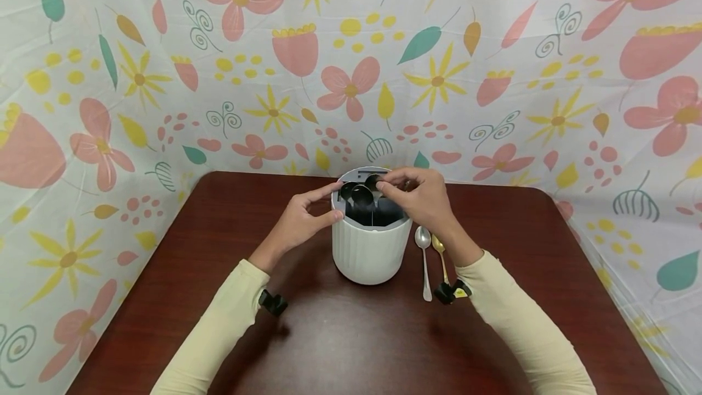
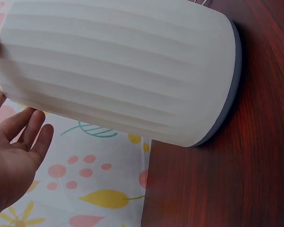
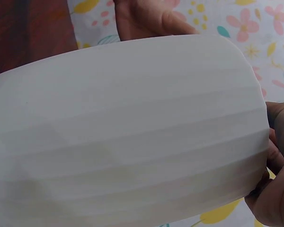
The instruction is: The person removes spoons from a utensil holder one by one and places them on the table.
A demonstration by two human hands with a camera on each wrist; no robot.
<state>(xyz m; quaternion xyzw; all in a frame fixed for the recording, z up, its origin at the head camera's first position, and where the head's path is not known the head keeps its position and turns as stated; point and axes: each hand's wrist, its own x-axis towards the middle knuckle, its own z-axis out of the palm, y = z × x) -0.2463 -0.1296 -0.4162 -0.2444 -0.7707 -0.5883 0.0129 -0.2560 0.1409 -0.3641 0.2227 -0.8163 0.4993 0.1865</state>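
A white ribbed utensil holder [image 1: 368, 255] with a grey divided top stands upright at the back middle of the table. Two dark spoons, a front spoon [image 1: 362, 196] and a left spoon [image 1: 348, 190], stand in it bowl-up. With thumb and forefinger my right hand [image 1: 425, 197] pinches another dark spoon [image 1: 372, 181] at the holder's right rear; its lower part is hidden. My left hand [image 1: 298, 218] touches the holder's left rim with extended thumb and forefinger. In the left wrist view, the left hand's other fingers [image 2: 34, 130] lie loosely bent beside the wall.
Right of the holder, a silver spoon [image 1: 423, 238] and a gold spoon [image 1: 438, 245] lie on the dark wooden table [image 1: 340, 340], partly beside the right forearm. A floral cloth [image 1: 351, 60] hangs close behind the table's back edge.
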